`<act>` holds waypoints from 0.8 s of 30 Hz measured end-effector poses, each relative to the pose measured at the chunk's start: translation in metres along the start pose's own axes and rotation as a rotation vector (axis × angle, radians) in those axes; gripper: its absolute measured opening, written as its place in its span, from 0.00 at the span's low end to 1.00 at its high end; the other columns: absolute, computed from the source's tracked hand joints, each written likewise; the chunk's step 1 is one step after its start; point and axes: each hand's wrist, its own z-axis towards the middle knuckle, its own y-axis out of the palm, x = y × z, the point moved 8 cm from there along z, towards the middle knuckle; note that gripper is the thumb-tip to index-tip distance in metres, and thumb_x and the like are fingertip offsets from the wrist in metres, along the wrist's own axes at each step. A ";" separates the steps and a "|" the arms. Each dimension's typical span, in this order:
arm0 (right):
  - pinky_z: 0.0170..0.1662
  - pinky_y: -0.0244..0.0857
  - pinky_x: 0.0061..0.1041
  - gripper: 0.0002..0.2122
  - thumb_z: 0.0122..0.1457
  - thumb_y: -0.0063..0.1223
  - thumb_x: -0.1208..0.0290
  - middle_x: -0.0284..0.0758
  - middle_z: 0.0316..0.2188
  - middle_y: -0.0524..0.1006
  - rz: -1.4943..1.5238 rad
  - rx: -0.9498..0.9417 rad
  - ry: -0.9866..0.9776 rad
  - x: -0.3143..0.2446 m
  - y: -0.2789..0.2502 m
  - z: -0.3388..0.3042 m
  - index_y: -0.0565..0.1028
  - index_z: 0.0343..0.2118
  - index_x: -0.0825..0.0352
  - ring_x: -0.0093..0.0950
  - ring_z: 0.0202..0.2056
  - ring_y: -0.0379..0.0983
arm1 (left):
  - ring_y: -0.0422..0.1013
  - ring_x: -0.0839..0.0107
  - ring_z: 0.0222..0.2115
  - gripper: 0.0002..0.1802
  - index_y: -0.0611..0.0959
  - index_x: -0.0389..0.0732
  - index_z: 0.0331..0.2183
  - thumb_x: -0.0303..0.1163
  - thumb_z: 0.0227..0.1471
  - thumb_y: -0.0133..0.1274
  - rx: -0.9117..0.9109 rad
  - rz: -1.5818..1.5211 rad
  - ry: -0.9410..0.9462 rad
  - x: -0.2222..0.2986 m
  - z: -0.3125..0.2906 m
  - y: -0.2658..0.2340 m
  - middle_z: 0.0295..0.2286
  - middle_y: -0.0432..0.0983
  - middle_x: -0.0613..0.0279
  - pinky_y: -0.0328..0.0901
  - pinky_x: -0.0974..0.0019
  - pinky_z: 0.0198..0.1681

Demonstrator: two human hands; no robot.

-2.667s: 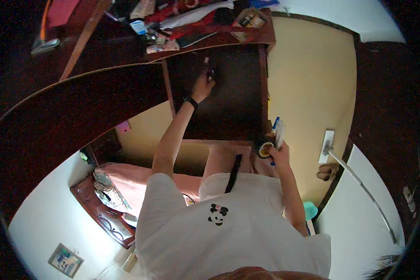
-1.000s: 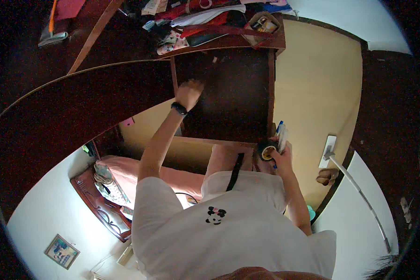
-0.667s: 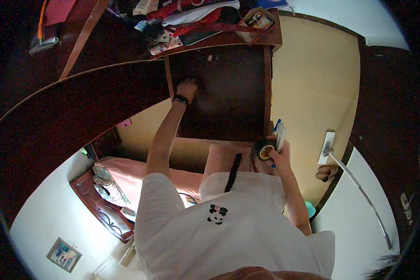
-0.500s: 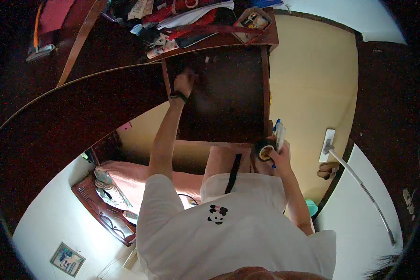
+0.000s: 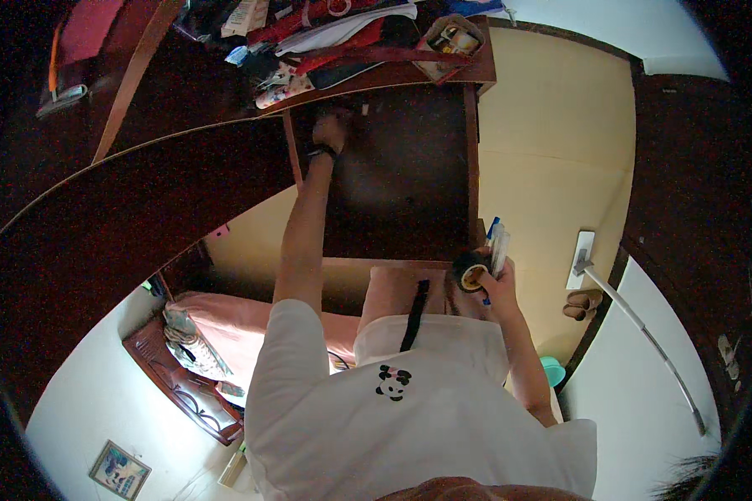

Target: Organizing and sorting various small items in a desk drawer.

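An open dark wooden drawer point(image 5: 401, 225) juts out beneath the tabletop. My left hand point(image 5: 331, 134) reaches into its far left part, with a dark band on the wrist. Shadow and blur hide those fingers, so what they touch cannot be made out. A small pale object point(image 5: 365, 109) lies near the drawer's back. By the drawer's front right corner, my right hand point(image 5: 500, 286) is closed around a roll of black tape point(image 5: 471, 274), a blue pen point(image 5: 493, 227) and a clear, slender item point(image 5: 500, 249).
The tabletop above holds a heap of cloth and small goods point(image 5: 351, 37) and an open box point(image 5: 451, 42). A flat mop point(image 5: 584, 259) leans at the right, beside brown slippers point(image 5: 582, 305) and a green basin point(image 5: 552, 369). A pink-covered bed point(image 5: 234, 321) stands at left.
My left hand has gone slightly deeper into the drawer, towards its back. The right hand keeps its hold on the tape and pen, nearly still. The whole view has shifted a little.
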 end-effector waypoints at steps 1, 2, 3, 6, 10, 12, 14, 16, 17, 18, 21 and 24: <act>0.36 0.62 0.21 0.16 0.43 0.43 0.84 0.31 0.30 0.70 -0.005 0.000 0.023 0.000 0.001 0.000 0.66 0.39 0.67 0.21 0.32 0.66 | 0.67 0.55 0.30 0.13 0.76 0.45 0.29 0.41 0.40 0.47 -0.006 0.084 -0.059 -0.010 0.002 -0.002 0.33 0.69 0.50 0.62 0.58 0.35; 0.38 0.62 0.21 0.16 0.43 0.43 0.84 0.31 0.30 0.70 -0.010 0.001 0.045 0.001 0.001 -0.001 0.66 0.39 0.67 0.22 0.33 0.66 | 0.67 0.55 0.30 0.13 0.76 0.45 0.29 0.41 0.40 0.47 -0.005 0.083 -0.061 -0.015 0.006 -0.004 0.33 0.69 0.50 0.62 0.58 0.35; 0.38 0.62 0.21 0.16 0.43 0.43 0.84 0.31 0.30 0.70 -0.012 0.000 0.045 0.002 0.000 -0.001 0.66 0.39 0.67 0.22 0.33 0.66 | 0.67 0.53 0.31 0.14 0.75 0.43 0.30 0.40 0.40 0.46 0.156 0.019 0.037 -0.010 0.010 -0.018 0.35 0.68 0.48 0.62 0.58 0.36; 0.38 0.62 0.22 0.17 0.42 0.43 0.84 0.32 0.31 0.70 -0.182 0.010 0.043 0.005 -0.010 0.001 0.66 0.39 0.67 0.22 0.34 0.66 | 0.66 0.52 0.33 0.15 0.74 0.39 0.33 0.36 0.40 0.45 0.269 -0.029 0.166 0.017 0.017 -0.028 0.35 0.67 0.46 0.61 0.58 0.38; 0.31 0.62 0.18 0.16 0.41 0.44 0.83 0.32 0.28 0.70 -0.118 0.013 0.033 -0.001 0.002 0.000 0.66 0.37 0.67 0.20 0.29 0.66 | 0.65 0.51 0.34 0.15 0.72 0.35 0.34 0.28 0.38 0.43 0.061 0.350 0.298 0.000 0.034 -0.004 0.32 0.68 0.45 0.61 0.58 0.38; 0.23 0.62 0.14 0.14 0.40 0.45 0.82 0.31 0.26 0.70 -0.118 0.042 -0.007 -0.007 0.002 0.000 0.66 0.35 0.67 0.18 0.24 0.67 | 0.66 0.52 0.33 0.15 0.71 0.35 0.34 0.26 0.38 0.42 0.061 0.314 0.313 -0.001 0.034 0.001 0.31 0.69 0.45 0.62 0.57 0.37; 0.22 0.61 0.13 0.14 0.41 0.44 0.82 0.31 0.25 0.70 -0.105 0.070 0.127 0.002 -0.003 -0.003 0.66 0.35 0.67 0.18 0.24 0.67 | 0.66 0.52 0.32 0.15 0.71 0.35 0.34 0.25 0.37 0.41 0.048 0.268 0.340 0.017 0.028 0.003 0.30 0.69 0.46 0.62 0.57 0.36; 0.22 0.61 0.13 0.15 0.41 0.44 0.82 0.30 0.25 0.70 -0.136 0.067 0.123 0.004 -0.005 -0.003 0.66 0.36 0.67 0.18 0.24 0.67 | 0.67 0.52 0.30 0.14 0.71 0.36 0.33 0.27 0.38 0.43 -0.310 0.357 0.136 0.009 0.023 0.022 0.28 0.70 0.47 0.63 0.56 0.34; 0.21 0.61 0.13 0.15 0.42 0.44 0.81 0.30 0.25 0.70 -0.165 0.055 0.117 0.006 -0.006 -0.002 0.66 0.36 0.67 0.17 0.24 0.67 | 0.67 0.52 0.30 0.14 0.71 0.36 0.33 0.27 0.38 0.43 -0.303 0.356 0.136 0.013 0.019 0.017 0.28 0.70 0.47 0.63 0.56 0.34; 0.21 0.61 0.13 0.15 0.42 0.44 0.81 0.30 0.25 0.70 -0.167 0.054 0.111 0.013 -0.011 0.001 0.66 0.36 0.67 0.17 0.24 0.67 | 0.67 0.53 0.30 0.14 0.71 0.38 0.33 0.28 0.39 0.43 -0.238 0.274 0.145 0.019 0.016 0.009 0.28 0.70 0.48 0.63 0.56 0.33; 0.21 0.60 0.13 0.14 0.41 0.44 0.82 0.30 0.24 0.70 -0.376 0.022 -0.009 0.015 -0.017 0.007 0.67 0.35 0.67 0.17 0.24 0.66 | 0.67 0.53 0.29 0.14 0.72 0.43 0.34 0.30 0.40 0.45 -0.045 0.023 0.170 0.032 0.004 -0.014 0.29 0.71 0.50 0.63 0.56 0.33; 0.20 0.59 0.12 0.14 0.40 0.44 0.82 0.30 0.24 0.70 -0.382 0.033 0.028 0.004 -0.006 0.006 0.68 0.34 0.67 0.16 0.23 0.66 | 0.67 0.54 0.29 0.14 0.72 0.45 0.35 0.31 0.40 0.45 0.083 -0.096 0.265 0.045 -0.009 -0.030 0.29 0.71 0.52 0.62 0.56 0.34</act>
